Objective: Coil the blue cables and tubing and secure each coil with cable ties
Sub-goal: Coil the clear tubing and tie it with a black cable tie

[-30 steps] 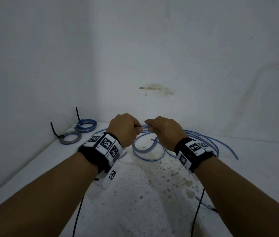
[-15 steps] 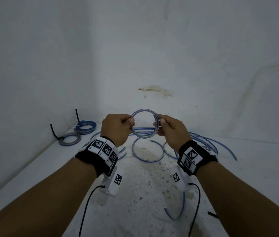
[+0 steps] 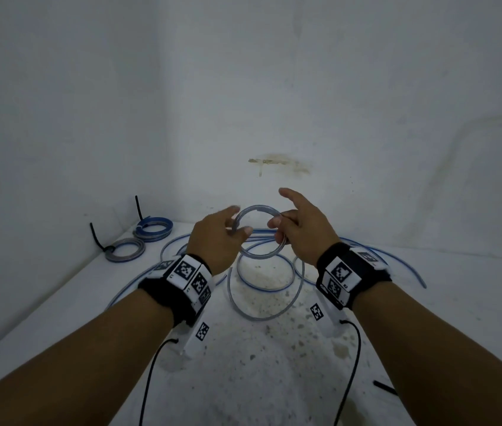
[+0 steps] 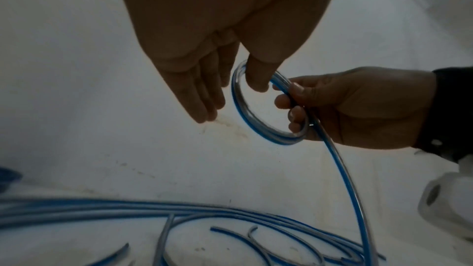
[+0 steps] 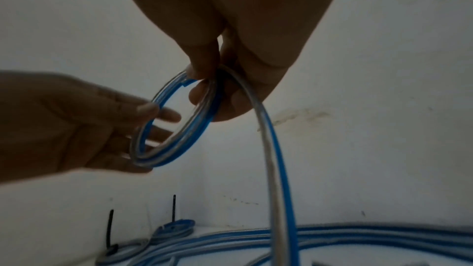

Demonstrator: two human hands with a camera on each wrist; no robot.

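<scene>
My right hand [image 3: 302,232] pinching the tubing coil [image 3: 258,233] at its three o'clock, index finger lifting free, my left hand [image 3: 217,238] reaching flat-fingered, thumb poking through at nine o'clock.

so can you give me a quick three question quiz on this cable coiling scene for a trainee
1. True or false: the small round coil of clear blue-striped tubing is lying flat on the white table.
2. Which hand pinches the coil: A the left hand, B the right hand?
3. How many finished coils with black cable ties sit in the far left corner?

Key
1. False: it is held up in the air, with a loose tail of tubing hanging from it down to the table.
2. B. The left hand's fingers are straight; only its thumb is inside the loop.
3. Two: a blue coil and a grey coil.
</scene>
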